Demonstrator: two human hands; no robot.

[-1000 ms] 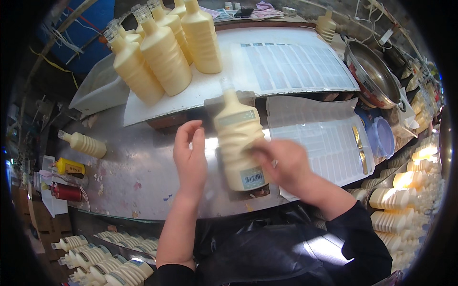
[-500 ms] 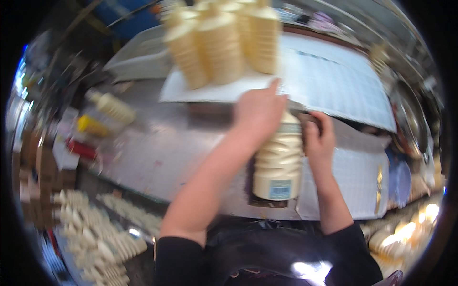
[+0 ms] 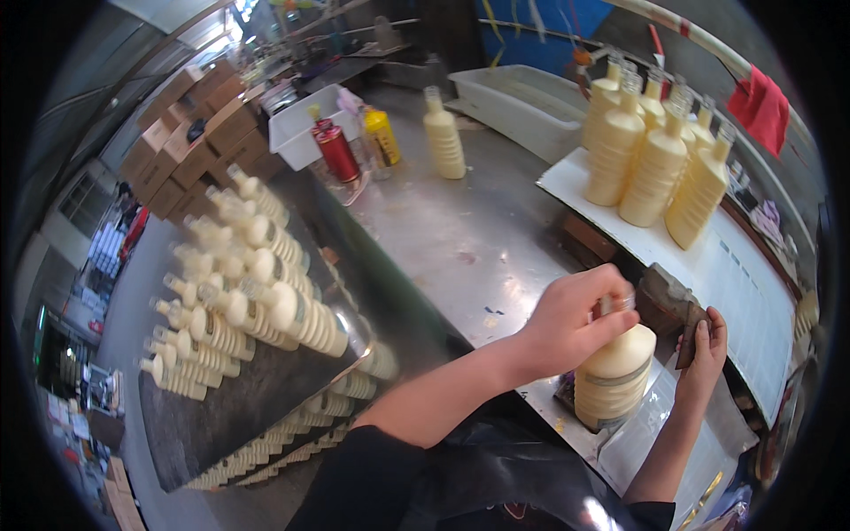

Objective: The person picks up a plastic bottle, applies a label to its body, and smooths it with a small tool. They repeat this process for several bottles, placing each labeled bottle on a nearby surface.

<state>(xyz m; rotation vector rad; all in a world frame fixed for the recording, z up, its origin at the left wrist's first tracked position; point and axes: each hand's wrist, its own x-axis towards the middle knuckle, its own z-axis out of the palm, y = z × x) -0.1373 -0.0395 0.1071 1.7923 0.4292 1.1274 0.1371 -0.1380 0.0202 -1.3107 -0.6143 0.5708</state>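
Observation:
My left hand (image 3: 580, 317) is closed around the neck of a cream-coloured ribbed bottle (image 3: 614, 379), which stands upright near the bench's front edge. A printed band circles its shoulder and another its base. My right hand (image 3: 707, 350) is closed on a dark flat handle-like piece (image 3: 687, 341) right of the bottle. That piece meets a worn grey metal block (image 3: 668, 288) behind the bottle; how they join is hard to see. Beyond it, several similar bottles (image 3: 651, 173) stand grouped on a white sheet (image 3: 571, 181).
At left, a dark stand (image 3: 257, 425) carries rows of cream bottles (image 3: 292, 314). On the metal bench (image 3: 443, 234) are a single bottle (image 3: 444, 142), a red container (image 3: 336, 150) and a yellow one (image 3: 382, 137). A white tub (image 3: 522, 106) sits behind; plastic sheeting (image 3: 660, 425) lies right.
My view has swung left, bringing the stand of bottles into sight. My left hand now grips the bottle's neck. The right hand stays beside the bottle, at the dark piece.

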